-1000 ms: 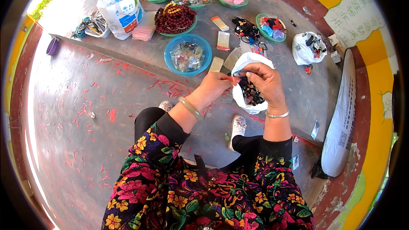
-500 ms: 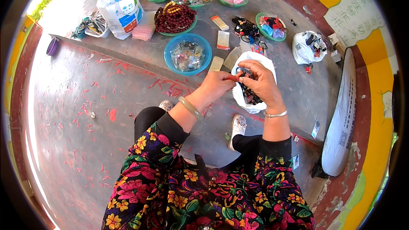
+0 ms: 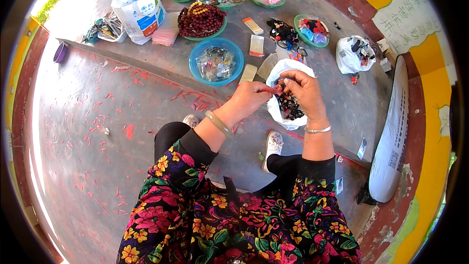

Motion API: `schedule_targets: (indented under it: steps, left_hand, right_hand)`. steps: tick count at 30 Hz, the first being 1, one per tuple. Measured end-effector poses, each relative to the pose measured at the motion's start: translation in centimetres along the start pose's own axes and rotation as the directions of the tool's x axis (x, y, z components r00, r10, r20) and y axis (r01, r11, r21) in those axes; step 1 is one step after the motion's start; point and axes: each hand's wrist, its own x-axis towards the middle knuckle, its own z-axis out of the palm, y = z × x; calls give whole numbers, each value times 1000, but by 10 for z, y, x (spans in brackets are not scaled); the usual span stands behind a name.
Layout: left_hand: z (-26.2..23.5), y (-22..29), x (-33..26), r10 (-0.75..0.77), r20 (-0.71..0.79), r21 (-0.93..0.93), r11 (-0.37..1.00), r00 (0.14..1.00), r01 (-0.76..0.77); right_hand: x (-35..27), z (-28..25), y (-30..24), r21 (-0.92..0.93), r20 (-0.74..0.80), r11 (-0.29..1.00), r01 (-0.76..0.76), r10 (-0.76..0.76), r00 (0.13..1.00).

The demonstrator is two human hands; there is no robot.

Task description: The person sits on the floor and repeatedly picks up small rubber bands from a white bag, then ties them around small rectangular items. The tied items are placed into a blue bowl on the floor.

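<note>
My left hand (image 3: 244,99) is closed, with a small red strip (image 3: 270,89) sticking out from its fingertips. Just beside it, my right hand (image 3: 309,97) has thumb and forefinger pinched together; whatever lies between them is too small to make out. Both hands are over a white plastic bag (image 3: 292,125) that stands open. Inside the bag is a heap of small dark, loop-like pieces (image 3: 292,107) with some red among them. My right hand hides part of the bag's far side.
Left of the bag is a blue basin (image 3: 192,68) of small packets. Beyond stand a green bowl of dark red beads (image 3: 200,23), a white carrier bag (image 3: 139,12) and several filled bowls. Another white bag (image 3: 346,61) is at the right. Red scraps (image 3: 129,131) litter the floor.
My right hand has moved slightly up and right, so a gap shows between my hands. The red strip stays in my left fingers, and more of the bag's contents shows.
</note>
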Motion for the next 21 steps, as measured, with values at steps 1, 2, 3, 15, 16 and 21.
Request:
schedule_targets:
  steps: [1,2,3,15,16,21]
  left_hand:
    - [-1,2,-1,-7,19,25,1000,1000,6]
    - [0,3,-1,-11,38,0,1000,999,11]
    - [1,4,-3,-17,54,-24,1000,998,18]
    - [2,4,-3,18,76,-349,937,997,9]
    - [1,6,-4,26,73,-356,935,997,1]
    - [0,9,-5,196,66,-207,962,978,-179]
  right_hand:
    - [0,-1,-1,-6,-8,1000,-1,1,1000]
    - [0,-1,-1,-13,-17,1000,-2,2,1000]
    - [0,-1,-2,-10,-16,1000,-5,5,1000]
    - [0,-7,8,173,45,982,-74,67,997]
    - [0,-8,8,185,43,979,-85,79,996]
    - [1,-6,7,270,67,952,-146,132,989]
